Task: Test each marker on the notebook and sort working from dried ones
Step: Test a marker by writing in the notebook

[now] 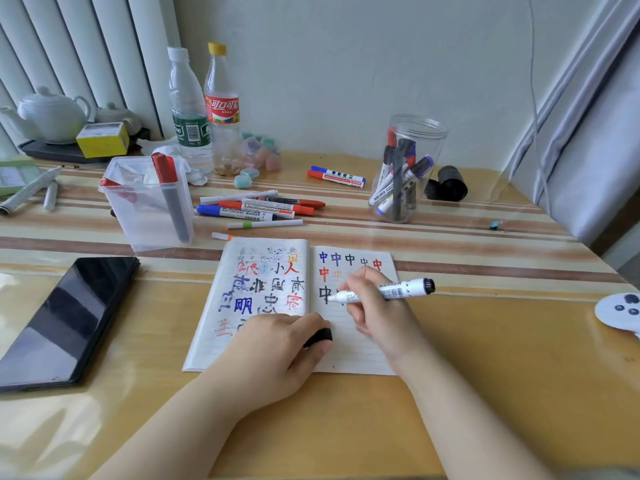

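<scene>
- The open notebook (291,306) lies near the middle of the table (485,375), its left page crowded with coloured characters and its right page carrying two rows of test marks and the start of a third.
- The right hand (377,306) pinches a white whiteboard marker (384,292) between thumb and fingers, tip down on the right page just beside a black character, black tail end pointing right.
- The left hand (277,344) rests on the lower part of the notebook, fingers curled round a black marker cap (318,337).
- Far of the notebook, a loose pile of markers (259,209) lies on the table; two more markers (336,176), blue and red, lie farther right.
- A round clear jar (408,168) at far right holds several markers.
- A square clear container (149,202) at left holds a red-capped marker standing tilted.
- A dark tablet (65,320) lies at near left; two plastic bottles (204,109) and a white teapot (52,112) stand at the far edge.
</scene>
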Motion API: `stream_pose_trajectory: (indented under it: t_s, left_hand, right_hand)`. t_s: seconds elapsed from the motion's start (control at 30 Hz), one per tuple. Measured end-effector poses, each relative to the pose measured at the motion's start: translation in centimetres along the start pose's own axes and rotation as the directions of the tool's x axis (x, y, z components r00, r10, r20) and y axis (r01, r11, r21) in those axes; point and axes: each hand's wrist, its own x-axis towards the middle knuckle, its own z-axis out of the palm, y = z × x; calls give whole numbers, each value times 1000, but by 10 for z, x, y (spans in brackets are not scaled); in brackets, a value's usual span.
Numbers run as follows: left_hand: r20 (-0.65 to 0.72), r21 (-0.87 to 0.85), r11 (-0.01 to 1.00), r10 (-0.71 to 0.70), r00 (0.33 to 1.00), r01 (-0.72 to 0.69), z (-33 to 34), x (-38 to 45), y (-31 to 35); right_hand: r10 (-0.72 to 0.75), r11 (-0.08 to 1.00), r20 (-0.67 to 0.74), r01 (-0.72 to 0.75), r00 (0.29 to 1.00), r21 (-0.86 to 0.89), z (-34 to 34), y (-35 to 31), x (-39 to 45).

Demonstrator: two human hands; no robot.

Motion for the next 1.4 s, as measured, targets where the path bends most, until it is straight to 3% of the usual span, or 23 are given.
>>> stream_pose_trajectory:
  t_s: [0.13,0.37,0.7,1.1,1.23,1.4]
  left_hand:
    - [-7,-24,1000,3,1000,-3,-2,-3,1]
    - [25,-73,996,-50,998,51,0,-4,0]
    - [24,-94,993,-73,997,75,1,-4,0]
    - [22,-134,986,-93,995,95,0,-4,1]
    - [11,-149,983,-106,994,106,-1,-4,2]
    - [13,-170,978,-120,993,120,-1,-4,2]
  right_hand:
    - [-142,974,-87,124,986,-190,4,9,-1]
    - [-227,943,-144,180,963,-280,2,16,-1]
    - [-199,934,-56,172,978,-315,1,15,-3]
    - [-217,934,-107,175,970,-310,3,17,-2]
    - [-229,937,-192,163,954,-308,2,18,-1]
    - [-232,942,-168,179,958,-283,0,18,-3]
